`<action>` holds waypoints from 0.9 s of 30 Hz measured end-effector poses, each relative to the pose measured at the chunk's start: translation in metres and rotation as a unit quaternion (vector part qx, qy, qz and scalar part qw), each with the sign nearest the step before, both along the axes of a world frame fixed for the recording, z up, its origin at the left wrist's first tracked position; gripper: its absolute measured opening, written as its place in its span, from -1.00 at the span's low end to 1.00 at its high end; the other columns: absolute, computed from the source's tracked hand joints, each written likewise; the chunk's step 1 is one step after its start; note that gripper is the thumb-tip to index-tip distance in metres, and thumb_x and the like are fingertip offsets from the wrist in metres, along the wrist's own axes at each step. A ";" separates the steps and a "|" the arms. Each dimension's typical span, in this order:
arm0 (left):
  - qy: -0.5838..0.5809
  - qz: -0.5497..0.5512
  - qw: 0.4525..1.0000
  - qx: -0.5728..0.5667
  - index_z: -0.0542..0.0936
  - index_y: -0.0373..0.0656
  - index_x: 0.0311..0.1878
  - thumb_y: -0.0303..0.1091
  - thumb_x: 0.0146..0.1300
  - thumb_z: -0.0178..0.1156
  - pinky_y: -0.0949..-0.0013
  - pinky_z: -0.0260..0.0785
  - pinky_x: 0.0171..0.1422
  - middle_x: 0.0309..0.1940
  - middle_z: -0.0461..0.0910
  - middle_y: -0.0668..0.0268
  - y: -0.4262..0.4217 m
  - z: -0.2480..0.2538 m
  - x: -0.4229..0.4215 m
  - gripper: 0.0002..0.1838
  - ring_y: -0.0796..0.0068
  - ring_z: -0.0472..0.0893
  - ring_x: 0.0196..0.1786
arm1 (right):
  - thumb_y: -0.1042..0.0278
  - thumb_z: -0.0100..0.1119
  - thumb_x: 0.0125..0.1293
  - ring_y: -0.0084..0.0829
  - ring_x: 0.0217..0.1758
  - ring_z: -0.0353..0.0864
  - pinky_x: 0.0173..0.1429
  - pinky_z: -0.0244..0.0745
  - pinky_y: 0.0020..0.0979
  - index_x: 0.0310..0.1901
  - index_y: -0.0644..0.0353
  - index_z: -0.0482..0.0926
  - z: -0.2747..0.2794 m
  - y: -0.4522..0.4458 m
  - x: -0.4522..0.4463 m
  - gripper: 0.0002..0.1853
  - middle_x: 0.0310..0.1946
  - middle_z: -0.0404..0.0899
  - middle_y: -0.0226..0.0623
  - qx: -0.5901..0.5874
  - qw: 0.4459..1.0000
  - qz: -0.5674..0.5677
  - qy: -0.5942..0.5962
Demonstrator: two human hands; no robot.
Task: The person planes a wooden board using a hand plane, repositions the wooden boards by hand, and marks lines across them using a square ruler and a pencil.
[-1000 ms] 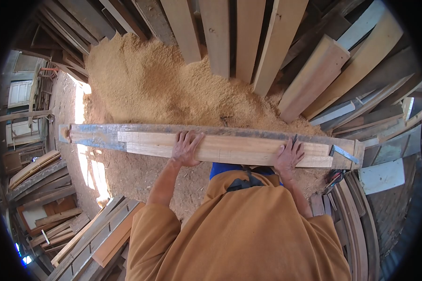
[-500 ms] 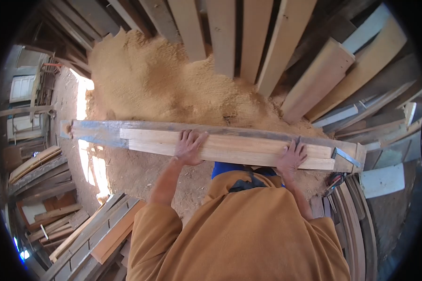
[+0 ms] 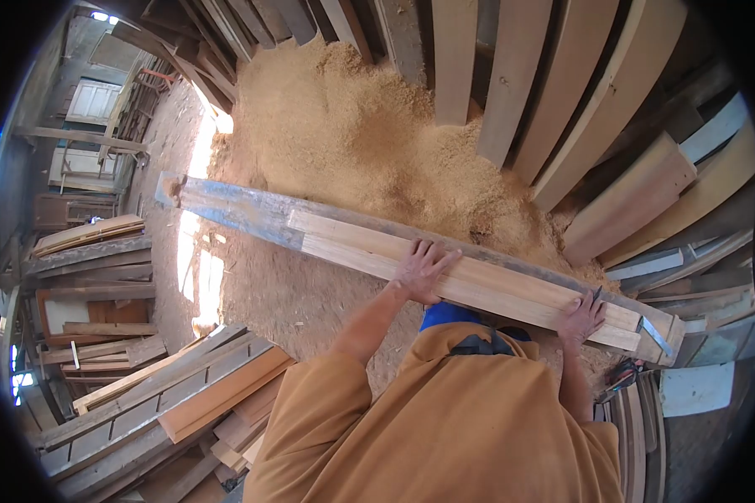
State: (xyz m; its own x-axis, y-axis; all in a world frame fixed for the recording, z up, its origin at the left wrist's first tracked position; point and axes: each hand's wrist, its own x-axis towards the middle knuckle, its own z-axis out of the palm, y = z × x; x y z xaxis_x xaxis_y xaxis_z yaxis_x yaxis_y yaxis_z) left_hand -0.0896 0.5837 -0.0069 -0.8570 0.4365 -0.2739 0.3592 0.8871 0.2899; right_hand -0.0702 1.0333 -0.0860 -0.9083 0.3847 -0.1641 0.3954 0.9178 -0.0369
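Two pale wooden strips (image 3: 512, 287) lie side by side along a long, worn bench plank (image 3: 247, 210). My left hand (image 3: 424, 272) reaches across both strips near their middle, its fingers bent over the far one. Close to their right end, my right hand (image 3: 582, 319) rests over the strips with fingers spread somewhat. A thin dark stick like a pencil (image 3: 596, 294) pokes up between the right fingers. Just past the strips, a flat metallic blade (image 3: 657, 337) lies on the plank's right end.
Sawdust (image 3: 369, 142) is heaped beyond the plank, with tall boards (image 3: 520, 75) leaning behind it. Stacked timber (image 3: 184, 402) stands at lower left. Right of me are more boards (image 3: 637, 427) and a pale panel (image 3: 698, 388). Sunlit ground (image 3: 201, 277) lies left.
The view has turned, so the plank now slopes down to the right and everything sits further right. Both hands keep about the same places on the strips.
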 end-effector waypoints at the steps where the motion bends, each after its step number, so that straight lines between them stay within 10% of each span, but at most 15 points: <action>1: -0.001 -0.003 1.000 0.000 0.19 0.15 0.69 0.16 -0.27 0.63 -0.25 -0.01 0.65 0.39 0.39 -0.04 -0.001 0.000 -0.001 0.35 -0.15 0.33 0.44 | 0.07 -0.08 0.56 0.19 0.72 0.01 0.70 -0.14 0.32 0.55 0.03 0.36 -0.003 0.001 0.000 -0.41 0.62 0.21 0.02 0.018 1.000 0.004 0.012; 6: 0.006 -0.003 0.999 0.032 0.19 0.24 0.70 0.06 -0.21 0.60 -0.28 -0.03 0.67 0.45 0.34 -0.08 -0.009 -0.007 0.002 0.29 -0.21 0.29 0.50 | 0.04 -0.10 0.58 0.19 0.69 0.12 0.68 -0.01 0.26 0.50 0.14 0.42 -0.009 -0.012 0.000 -0.42 0.60 0.27 0.02 0.036 0.997 0.000 0.066; 9: 0.009 0.005 0.999 0.030 0.23 0.38 0.68 0.03 -0.18 0.59 -0.32 -0.03 0.66 0.50 0.30 -0.12 -0.016 -0.018 0.005 0.23 -0.28 0.26 0.52 | 0.08 -0.10 0.58 0.20 0.68 0.15 0.70 -0.04 0.23 0.44 0.32 0.46 0.006 -0.036 -0.009 -0.42 0.60 0.26 0.11 0.121 0.975 0.138 -0.122; 13: 0.024 -0.031 0.998 0.052 0.30 0.58 0.63 0.04 -0.04 0.56 -0.36 -0.02 0.65 0.58 0.18 -0.18 -0.012 -0.010 0.006 0.08 -0.38 0.20 0.56 | 0.10 -0.02 0.54 0.23 0.72 0.05 0.71 -0.06 0.24 0.53 0.53 0.27 -0.025 -0.090 0.013 -0.28 0.64 0.17 0.15 0.062 0.990 0.100 0.079; 27: 0.025 -0.185 0.982 0.028 0.36 0.72 0.58 0.06 0.11 0.50 -0.35 -0.05 0.67 0.63 0.08 -0.16 -0.016 -0.015 -0.003 -0.08 -0.34 0.10 0.63 | 0.08 0.00 0.58 0.31 0.76 -0.14 0.74 -0.19 0.25 0.67 0.19 0.14 0.013 -0.180 0.025 -0.27 0.72 -0.03 0.09 -0.050 0.997 -0.009 0.054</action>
